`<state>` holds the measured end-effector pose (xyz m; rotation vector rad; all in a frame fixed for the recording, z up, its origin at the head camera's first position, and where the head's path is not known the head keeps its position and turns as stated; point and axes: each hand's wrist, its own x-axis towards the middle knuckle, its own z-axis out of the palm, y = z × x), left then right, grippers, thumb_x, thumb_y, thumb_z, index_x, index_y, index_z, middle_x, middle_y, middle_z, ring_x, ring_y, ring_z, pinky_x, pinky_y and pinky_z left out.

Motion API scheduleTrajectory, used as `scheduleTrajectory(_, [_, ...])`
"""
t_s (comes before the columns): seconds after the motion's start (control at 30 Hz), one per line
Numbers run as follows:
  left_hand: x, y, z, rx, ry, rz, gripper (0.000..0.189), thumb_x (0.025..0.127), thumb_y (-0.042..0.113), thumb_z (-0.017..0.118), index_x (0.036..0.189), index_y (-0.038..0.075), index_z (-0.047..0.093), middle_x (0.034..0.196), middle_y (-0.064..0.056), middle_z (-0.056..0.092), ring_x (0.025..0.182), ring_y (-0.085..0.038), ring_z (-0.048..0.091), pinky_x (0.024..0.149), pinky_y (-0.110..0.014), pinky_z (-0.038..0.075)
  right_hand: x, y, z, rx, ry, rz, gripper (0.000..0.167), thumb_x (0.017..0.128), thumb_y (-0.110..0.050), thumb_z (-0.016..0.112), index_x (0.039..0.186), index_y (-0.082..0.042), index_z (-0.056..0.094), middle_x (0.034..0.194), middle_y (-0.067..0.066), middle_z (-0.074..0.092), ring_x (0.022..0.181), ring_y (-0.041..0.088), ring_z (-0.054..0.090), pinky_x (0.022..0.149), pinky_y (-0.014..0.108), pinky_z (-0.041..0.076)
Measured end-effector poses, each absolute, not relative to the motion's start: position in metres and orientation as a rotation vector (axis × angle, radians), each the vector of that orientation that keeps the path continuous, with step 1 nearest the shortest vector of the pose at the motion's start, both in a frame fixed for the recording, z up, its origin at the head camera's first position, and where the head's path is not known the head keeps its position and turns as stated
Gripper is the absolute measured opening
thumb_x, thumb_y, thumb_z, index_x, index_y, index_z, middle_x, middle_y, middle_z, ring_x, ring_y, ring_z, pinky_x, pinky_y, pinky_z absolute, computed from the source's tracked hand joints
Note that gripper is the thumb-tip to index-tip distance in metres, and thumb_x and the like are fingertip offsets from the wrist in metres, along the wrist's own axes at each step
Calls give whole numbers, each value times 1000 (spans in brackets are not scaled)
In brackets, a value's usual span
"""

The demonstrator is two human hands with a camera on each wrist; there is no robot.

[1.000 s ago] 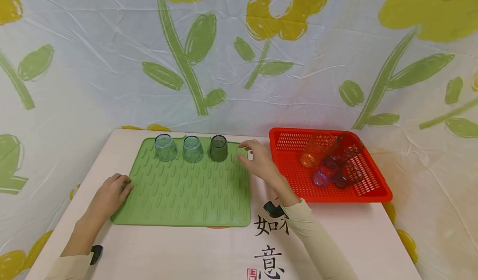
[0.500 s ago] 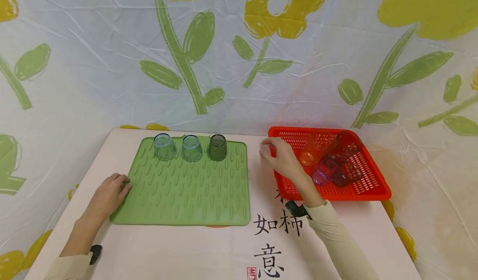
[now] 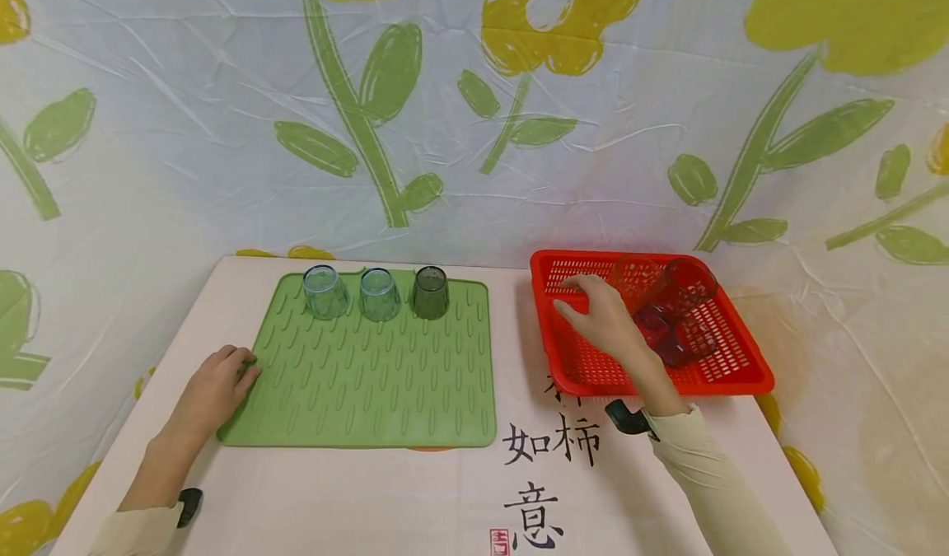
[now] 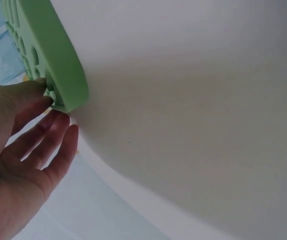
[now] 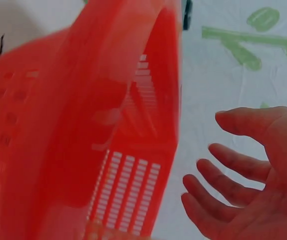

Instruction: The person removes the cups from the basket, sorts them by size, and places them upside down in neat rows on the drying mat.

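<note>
1. Tumblers: three far on green mat; others in red basket, right.
2. Table writing: 如, 柿, 意.
3. Right hand above basket, fingers apart; left hand relaxed, touching mat's left edge.

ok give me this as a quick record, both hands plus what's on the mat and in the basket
left hand: touching the left edge of the green ribbed mat
right hand: above the red plastic basket, holding nothing
on mat: left blue-tinted glass, middle blue-tinted glass, dark gray glass, in a row near the far edge
in basket: jumbled glasses, partly hidden by the right arm; exact count unclear
</note>
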<state>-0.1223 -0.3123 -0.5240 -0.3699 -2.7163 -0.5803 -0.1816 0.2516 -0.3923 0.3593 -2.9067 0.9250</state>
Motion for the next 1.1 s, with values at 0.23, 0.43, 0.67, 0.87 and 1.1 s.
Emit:
scheduleTrajectory(0.23, [-124, -312, -525, -379, -2702, -584, 18, 82, -9, 79, 92, -12, 65, 87, -23, 61, 76, -41, 61, 66, -55, 52, -175, 279, -390, 287, -2923, 837, 42, 96, -13, 73, 131, 7, 60, 129, 28, 61, 117, 45, 56, 101, 60, 48])
scheduleTrajectory(0.43, [-123, -312, -524, -362, -2717, -590, 17, 83, -9, 79, 92, -12, 65, 86, -22, 61, 75, -39, 61, 65, -54, 52, -164, 300, -391, 228, -2925, 793, 44, 96, -18, 73, 129, 7, 60, 127, 30, 61, 116, 47, 57, 99, 64, 47])
scheduleTrajectory(0.67, [-122, -313, -524, -353, -2718, -599, 17, 83, -9, 78, 92, -12, 65, 86, -22, 61, 75, -39, 61, 65, -54, 52, -154, 323, -397, 184, -2901, 688, 42, 93, -21, 78, 119, 8, 63, 114, 29, 62, 97, 43, 58, 85, 58, 52])
scheduleTrajectory(0.87, [-121, -313, -524, -342, -2740, -601, 17, 84, -8, 78, 93, -12, 65, 86, -22, 61, 74, -38, 61, 64, -53, 52, -148, 336, -406, 179, -2863, 661, 41, 89, -15, 80, 117, 11, 63, 110, 30, 62, 97, 44, 58, 86, 61, 50])
scheduleTrajectory(1.1, [-120, -312, -523, -347, -2726, -592, 18, 83, -9, 79, 94, -11, 65, 88, -22, 62, 76, -39, 61, 65, -53, 52, -147, 343, -419, 155, -2844, 616, 49, 86, -11, 83, 120, 13, 57, 113, 33, 59, 104, 49, 55, 91, 66, 48])
